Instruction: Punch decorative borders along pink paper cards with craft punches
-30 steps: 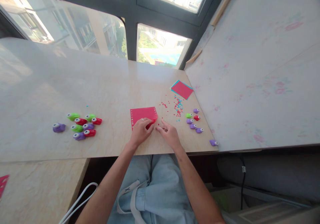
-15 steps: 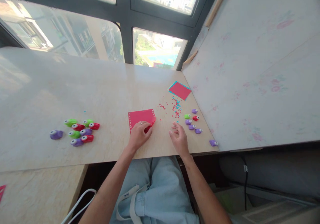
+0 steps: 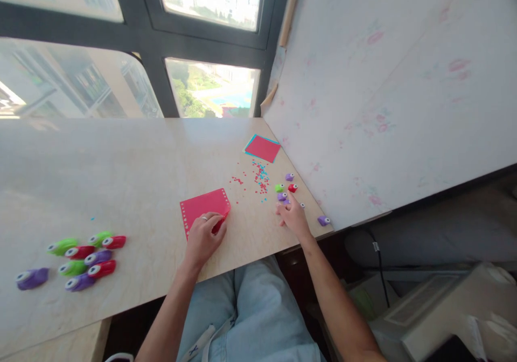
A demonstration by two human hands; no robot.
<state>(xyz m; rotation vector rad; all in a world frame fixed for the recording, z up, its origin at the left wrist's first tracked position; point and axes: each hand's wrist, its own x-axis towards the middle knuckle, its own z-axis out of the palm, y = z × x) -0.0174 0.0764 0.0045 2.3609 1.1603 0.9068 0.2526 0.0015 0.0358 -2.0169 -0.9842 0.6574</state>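
Purple punch, far left: [image 3: 32,279] on worktop [image 3: 147,189], set apart from the group, nearer the front edge than the window.
Left group: eight green, red and purple punches [image 3: 102,269], packed close; blue speck [image 3: 92,218] just beyond them.
Gap: wide stretch of worktop between left group and sheet; more room out to the window frame [image 3: 151,71].
Red sheet: [image 3: 202,204] flat, slightly skewed; small holes along left edge and by upper right corner.
Left hand: [image 3: 205,235] over sheet's lower right, forearm crossing front edge. Grip pinching a small red item [image 3: 218,225] at sheet's right edge; fingers hide most of it.
Confetti: red and blue bits [image 3: 261,176], right of sheet.
Paper stack: [image 3: 262,148] red on top, blue showing beneath; right corner at wall [image 3: 383,82].
Right group: small punches [image 3: 279,188], partly hidden by hand.
Right hand: [image 3: 294,216] at their near side, grip loosely spread; contact can't be told.
Corner punch: purple [image 3: 323,221], tight to worktop's front right corner.
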